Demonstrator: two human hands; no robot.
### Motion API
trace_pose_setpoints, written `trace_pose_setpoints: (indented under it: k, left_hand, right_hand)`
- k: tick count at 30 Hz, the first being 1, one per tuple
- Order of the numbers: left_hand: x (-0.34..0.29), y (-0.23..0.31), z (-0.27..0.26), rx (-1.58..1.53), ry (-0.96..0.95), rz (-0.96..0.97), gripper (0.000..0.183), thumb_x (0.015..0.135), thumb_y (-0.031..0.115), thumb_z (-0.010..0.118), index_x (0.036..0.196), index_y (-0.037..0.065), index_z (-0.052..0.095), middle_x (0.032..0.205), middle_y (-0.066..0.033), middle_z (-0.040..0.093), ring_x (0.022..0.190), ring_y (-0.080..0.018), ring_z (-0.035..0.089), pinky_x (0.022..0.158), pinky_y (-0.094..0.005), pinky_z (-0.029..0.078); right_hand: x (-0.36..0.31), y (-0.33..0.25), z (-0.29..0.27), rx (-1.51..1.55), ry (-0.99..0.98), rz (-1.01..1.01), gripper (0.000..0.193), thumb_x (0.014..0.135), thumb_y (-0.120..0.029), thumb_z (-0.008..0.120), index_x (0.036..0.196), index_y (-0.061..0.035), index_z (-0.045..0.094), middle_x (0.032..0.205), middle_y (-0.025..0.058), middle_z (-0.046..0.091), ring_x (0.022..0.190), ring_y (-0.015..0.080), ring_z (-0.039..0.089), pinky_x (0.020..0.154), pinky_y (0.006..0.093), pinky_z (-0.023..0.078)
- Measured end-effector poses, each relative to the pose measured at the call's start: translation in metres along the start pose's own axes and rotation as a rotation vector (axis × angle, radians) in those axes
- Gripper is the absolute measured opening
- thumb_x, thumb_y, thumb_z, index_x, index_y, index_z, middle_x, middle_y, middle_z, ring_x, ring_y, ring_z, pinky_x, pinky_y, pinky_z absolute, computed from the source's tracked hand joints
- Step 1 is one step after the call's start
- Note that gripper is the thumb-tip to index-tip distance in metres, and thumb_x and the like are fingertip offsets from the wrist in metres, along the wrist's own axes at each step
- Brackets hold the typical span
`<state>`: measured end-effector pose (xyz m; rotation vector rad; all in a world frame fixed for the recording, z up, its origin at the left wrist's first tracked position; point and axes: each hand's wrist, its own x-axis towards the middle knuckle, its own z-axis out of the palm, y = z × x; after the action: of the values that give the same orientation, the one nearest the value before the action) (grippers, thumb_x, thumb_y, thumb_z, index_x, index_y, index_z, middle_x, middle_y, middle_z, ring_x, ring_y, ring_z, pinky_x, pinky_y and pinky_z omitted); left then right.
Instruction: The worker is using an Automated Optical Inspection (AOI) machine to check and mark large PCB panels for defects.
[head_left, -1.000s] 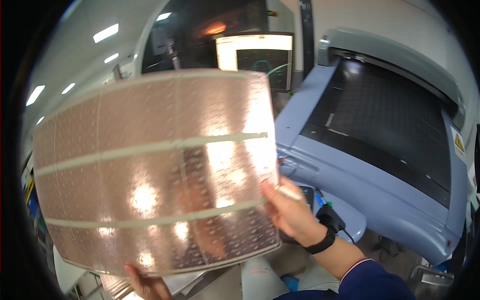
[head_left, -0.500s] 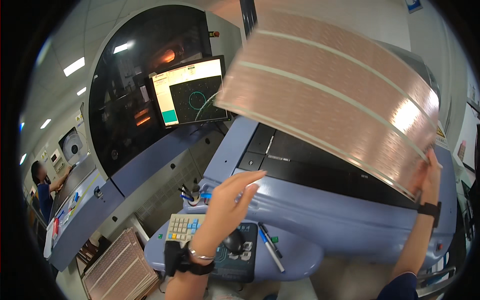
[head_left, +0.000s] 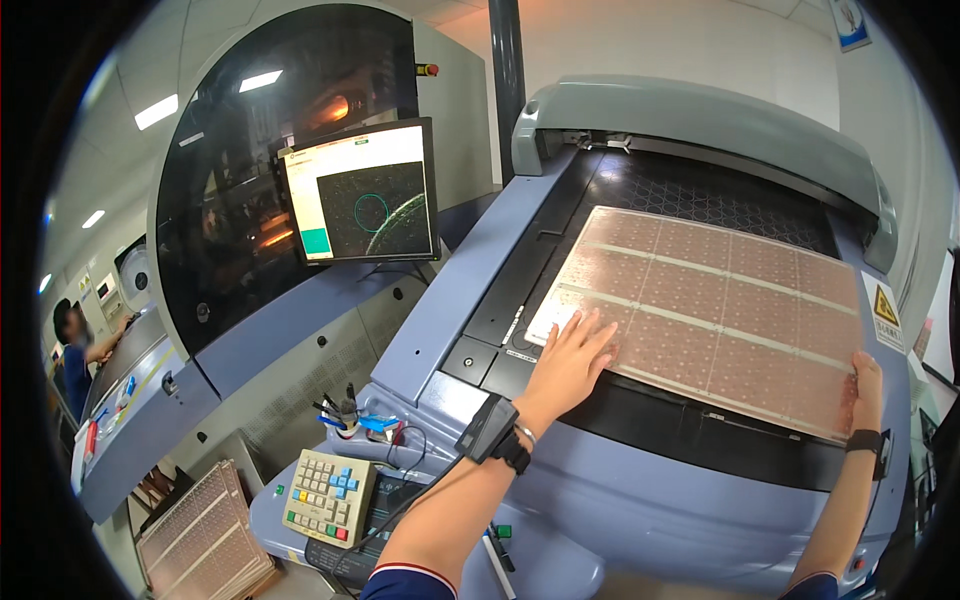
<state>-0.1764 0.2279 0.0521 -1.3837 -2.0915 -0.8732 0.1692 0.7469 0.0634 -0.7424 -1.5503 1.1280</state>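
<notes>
A large copper-coloured circuit board panel with pale stripes lies on the dark bed of a blue-grey machine. My left hand rests on its near left edge, open, fingers stretched out and slightly spread. At the panel's right edge, my right hand is closed on the rim near the front corner; some of its fingertips are hidden. A bangle and a black strap with a small black box circle my left wrist. My right wrist wears a black band.
A grey bridge spans the far end of the bed. To the left are a lit monitor, a beige keypad, a pen holder and stacked copper panels. Another person works at a machine far left.
The panel has come down from a raised, tilted position onto the machine bed. My left hand has moved forward and right onto its edge. My right hand has stayed at its right edge.
</notes>
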Motion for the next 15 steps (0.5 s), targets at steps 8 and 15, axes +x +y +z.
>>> trace_pose_setpoints:
  k: [8, 15]
  left_hand:
    - [-0.002, -0.025, 0.011, 0.170, -0.011, -0.048, 0.040, 0.097, 0.030, 0.053, 0.136, 0.022, 0.054, 0.146, -0.0088, 0.046, 0.137, -0.0326, 0.039, 0.111, -0.0545, 0.030]
    - [-0.026, -0.013, 0.000, 0.184, 0.028, 0.001, 0.040, 0.095, 0.026, 0.057, 0.134, 0.018, 0.056, 0.144, -0.0109, 0.049, 0.132, -0.0344, 0.045, 0.108, -0.0522, 0.036]
  right_hand:
    - [-0.033, 0.001, 0.094, -0.614, 0.104, -0.733, 0.024, 0.090, -0.006, 0.058, 0.114, -0.0081, 0.060, 0.093, 0.0150, 0.065, 0.082, 0.0314, 0.061, 0.071, 0.0418, 0.046]
    - [-0.077, -0.027, 0.104, -0.816, -0.052, -0.634, 0.023, 0.093, -0.008, 0.056, 0.115, -0.0037, 0.058, 0.106, 0.0251, 0.064, 0.094, 0.0469, 0.057, 0.083, 0.0488, 0.046]
